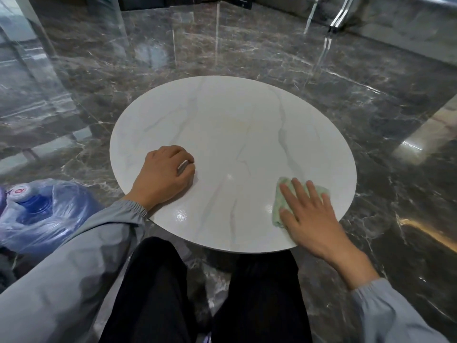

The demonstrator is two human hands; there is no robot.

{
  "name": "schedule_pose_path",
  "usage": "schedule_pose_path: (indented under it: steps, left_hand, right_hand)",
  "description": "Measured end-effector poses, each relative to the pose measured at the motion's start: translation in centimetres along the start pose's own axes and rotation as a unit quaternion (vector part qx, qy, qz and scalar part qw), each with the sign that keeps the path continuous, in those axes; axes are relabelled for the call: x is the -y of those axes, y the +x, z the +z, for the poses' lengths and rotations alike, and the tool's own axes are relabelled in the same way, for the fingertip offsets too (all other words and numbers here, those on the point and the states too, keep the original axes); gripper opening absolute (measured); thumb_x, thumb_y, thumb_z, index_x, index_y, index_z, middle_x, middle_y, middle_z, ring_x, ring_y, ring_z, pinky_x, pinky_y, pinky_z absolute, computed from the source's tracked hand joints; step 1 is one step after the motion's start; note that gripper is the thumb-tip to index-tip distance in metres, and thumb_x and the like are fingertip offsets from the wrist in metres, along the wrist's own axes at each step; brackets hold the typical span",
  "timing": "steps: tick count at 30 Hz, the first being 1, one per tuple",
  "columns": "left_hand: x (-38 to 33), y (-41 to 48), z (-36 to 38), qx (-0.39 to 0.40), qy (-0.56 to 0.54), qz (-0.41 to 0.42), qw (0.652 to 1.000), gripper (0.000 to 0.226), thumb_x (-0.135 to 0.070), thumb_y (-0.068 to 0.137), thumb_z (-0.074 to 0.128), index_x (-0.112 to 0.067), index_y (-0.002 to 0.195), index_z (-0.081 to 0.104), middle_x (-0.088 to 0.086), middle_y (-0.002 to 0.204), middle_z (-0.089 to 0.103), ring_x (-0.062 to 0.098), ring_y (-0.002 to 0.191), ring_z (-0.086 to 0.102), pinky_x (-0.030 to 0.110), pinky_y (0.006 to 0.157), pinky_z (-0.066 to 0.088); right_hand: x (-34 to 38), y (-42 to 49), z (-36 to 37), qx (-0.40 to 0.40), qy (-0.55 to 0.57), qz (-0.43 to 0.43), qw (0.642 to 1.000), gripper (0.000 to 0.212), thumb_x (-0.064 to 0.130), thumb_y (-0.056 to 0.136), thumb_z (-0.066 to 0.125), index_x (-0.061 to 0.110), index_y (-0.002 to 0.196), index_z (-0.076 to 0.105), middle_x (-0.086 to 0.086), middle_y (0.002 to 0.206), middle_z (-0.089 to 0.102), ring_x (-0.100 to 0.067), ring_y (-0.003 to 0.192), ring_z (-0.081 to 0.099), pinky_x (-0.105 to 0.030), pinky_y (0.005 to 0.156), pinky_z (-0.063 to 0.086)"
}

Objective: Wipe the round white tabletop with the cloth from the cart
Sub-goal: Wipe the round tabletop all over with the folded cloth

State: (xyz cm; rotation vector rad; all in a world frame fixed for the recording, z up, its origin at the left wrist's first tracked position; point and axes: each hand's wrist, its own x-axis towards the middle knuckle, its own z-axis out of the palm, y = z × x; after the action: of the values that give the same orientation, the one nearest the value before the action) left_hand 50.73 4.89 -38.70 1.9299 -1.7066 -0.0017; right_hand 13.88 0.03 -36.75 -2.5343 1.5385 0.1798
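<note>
The round white tabletop (235,134) with faint grey veins fills the middle of the head view. A pale green cloth (280,194) lies on its near right part. My right hand (309,214) presses flat on the cloth with straight, spread fingers and covers most of it. My left hand (164,174) rests on the near left part of the tabletop with its fingers curled into a loose fist, and nothing shows in it. The cart is out of view.
Dark glossy marble floor (371,107) surrounds the table. A blue water bottle wrapped in clear plastic (37,209) lies on the floor at the left. My legs in black trousers (158,293) are against the table's near edge. Glass panels (331,33) stand at the back.
</note>
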Motion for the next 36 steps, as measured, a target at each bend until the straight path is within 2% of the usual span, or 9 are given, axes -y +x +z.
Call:
schedule_pose_path:
  steps: [4,9,14,18,23,27,30,33,36]
  left_hand:
    - [-0.1,0.0,-0.1,0.000,0.008,0.003,1.000,0.035,-0.045,0.094,0.044,-0.027,0.104,0.072,-0.008,0.116,0.067,0.023,0.111,0.060,0.044,0.096,0.041]
    - [-0.2,-0.1,-0.4,0.012,0.009,0.002,1.000,0.034,-0.043,0.095,0.047,-0.026,0.108,0.073,-0.005,0.119,0.067,0.024,0.113,0.058,0.044,0.096,0.040]
    - [0.1,-0.2,-0.4,0.009,-0.016,-0.003,1.000,0.031,-0.040,0.096,0.048,-0.026,0.106,0.075,-0.008,0.117,0.068,0.020,0.112,0.060,0.049,0.099,0.045]
    - [0.1,0.1,-0.3,0.011,-0.020,-0.009,1.000,0.030,-0.037,0.097,0.048,-0.026,0.105,0.076,-0.009,0.117,0.069,0.018,0.112,0.060,0.049,0.100,0.045]
    - [0.3,-0.1,-0.3,0.013,-0.026,-0.011,1.000,0.030,-0.036,0.097,0.048,-0.027,0.106,0.075,-0.008,0.119,0.068,0.020,0.114,0.060,0.048,0.100,0.044]
    - [0.4,0.0,-0.3,0.017,-0.037,-0.012,0.999,0.032,-0.038,0.098,0.046,-0.029,0.108,0.075,-0.010,0.121,0.067,0.017,0.116,0.058,0.049,0.102,0.043]
    - [0.4,0.1,-0.3,0.016,-0.045,-0.015,0.999,0.031,-0.037,0.098,0.046,-0.030,0.106,0.075,-0.013,0.120,0.067,0.013,0.116,0.057,0.047,0.102,0.042]
    - [0.4,0.1,-0.4,0.013,-0.052,-0.019,0.998,0.033,-0.037,0.097,0.045,-0.029,0.105,0.076,-0.013,0.119,0.068,0.012,0.115,0.058,0.046,0.102,0.043]
    - [0.3,0.2,-0.4,0.011,-0.064,-0.027,0.997,0.034,-0.038,0.098,0.044,-0.029,0.108,0.076,-0.013,0.119,0.070,0.012,0.115,0.059,0.047,0.103,0.043]
  right_hand:
    - [7.7,-1.6,1.2,-0.008,-0.020,-0.095,0.995,0.075,0.057,0.093,0.006,0.039,0.165,-0.004,0.005,0.173,-0.014,-0.032,0.157,-0.021,-0.059,0.124,-0.010]
    - [11.9,-4.9,3.7,-0.051,-0.009,-0.211,0.976,0.067,0.051,0.099,0.040,0.037,0.164,0.024,0.004,0.173,0.015,-0.030,0.160,0.003,-0.056,0.127,0.002]
    - [3.0,-3.0,1.4,-0.038,0.012,-0.098,0.994,0.066,0.061,0.099,0.013,0.049,0.163,0.003,0.018,0.171,-0.006,-0.012,0.159,-0.013,-0.040,0.128,-0.006]
    - [3.4,-1.0,0.7,0.001,0.016,-0.004,1.000,0.064,0.052,0.102,0.014,0.045,0.162,-0.008,0.012,0.172,-0.018,-0.019,0.156,-0.023,-0.048,0.126,-0.013]
    - [13.6,-1.0,1.9,-0.024,-0.013,-0.158,0.987,0.066,0.050,0.103,0.023,0.042,0.164,-0.002,0.007,0.173,-0.013,-0.030,0.157,-0.023,-0.058,0.123,-0.015]
    - [15.1,-2.1,2.7,-0.014,-0.012,-0.251,0.968,0.068,0.054,0.102,0.029,0.043,0.164,0.004,0.010,0.174,-0.007,-0.025,0.158,-0.019,-0.052,0.124,-0.014]
    - [9.8,-0.8,1.7,-0.019,-0.003,-0.204,0.979,0.068,0.060,0.097,0.016,0.048,0.163,0.003,0.015,0.173,-0.004,-0.017,0.159,-0.013,-0.045,0.127,-0.008]
    - [4.3,1.0,0.2,-0.001,-0.003,-0.077,0.997,0.076,0.066,0.088,0.002,0.050,0.162,-0.002,0.016,0.172,-0.008,-0.014,0.158,-0.016,-0.040,0.127,-0.009]
    - [4.7,2.3,0.1,0.017,0.006,-0.034,0.999,0.073,0.062,0.090,0.004,0.051,0.160,-0.010,0.015,0.171,-0.017,-0.020,0.157,-0.021,-0.050,0.126,-0.012]
